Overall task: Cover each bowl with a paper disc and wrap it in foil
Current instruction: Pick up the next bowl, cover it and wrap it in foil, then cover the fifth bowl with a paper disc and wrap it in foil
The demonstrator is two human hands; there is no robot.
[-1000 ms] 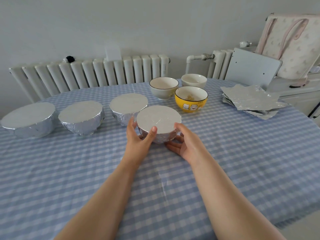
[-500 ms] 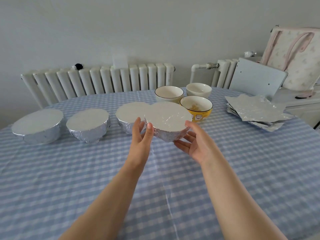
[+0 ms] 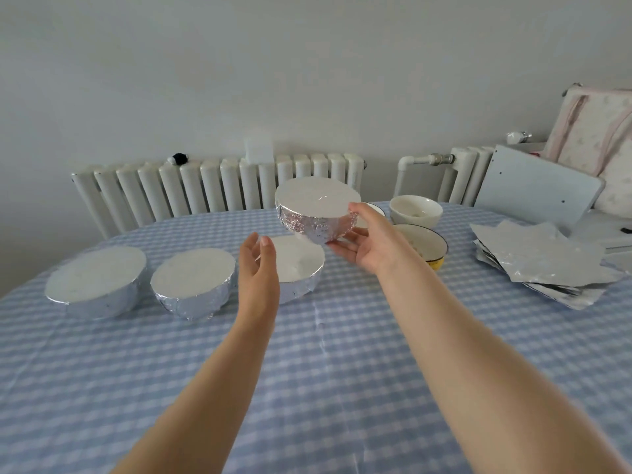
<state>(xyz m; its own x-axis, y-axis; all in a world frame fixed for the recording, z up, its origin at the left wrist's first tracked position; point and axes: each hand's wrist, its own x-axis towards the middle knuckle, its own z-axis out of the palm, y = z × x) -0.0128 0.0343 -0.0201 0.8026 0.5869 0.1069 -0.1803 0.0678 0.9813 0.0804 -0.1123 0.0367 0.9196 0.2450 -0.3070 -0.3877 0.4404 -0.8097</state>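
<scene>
My right hand (image 3: 367, 239) holds a foil-wrapped bowl (image 3: 316, 210) with a white paper disc on top, lifted above the table, thumb on its rim and fingers under its base. My left hand (image 3: 256, 265) hangs open just below and left of it, touching nothing. Three more foil-wrapped, disc-covered bowls stand in a row: far left (image 3: 95, 285), middle (image 3: 193, 282), and one (image 3: 299, 265) partly behind my left hand. A yellow bowl (image 3: 429, 248) and a white bowl (image 3: 415, 210) stand uncovered behind my right hand; a third bowl's rim (image 3: 376, 208) peeks out.
A stack of foil sheets (image 3: 543, 261) lies at the table's right. The table carries a blue checked cloth (image 3: 325, 371). White radiators (image 3: 219, 186) line the wall behind. A grey board (image 3: 537, 186) and a pink bag (image 3: 595, 138) stand at the right.
The wrapped bowl has risen off the table and moved back and right, now in my right hand alone. My left hand has let go of it and stays lower.
</scene>
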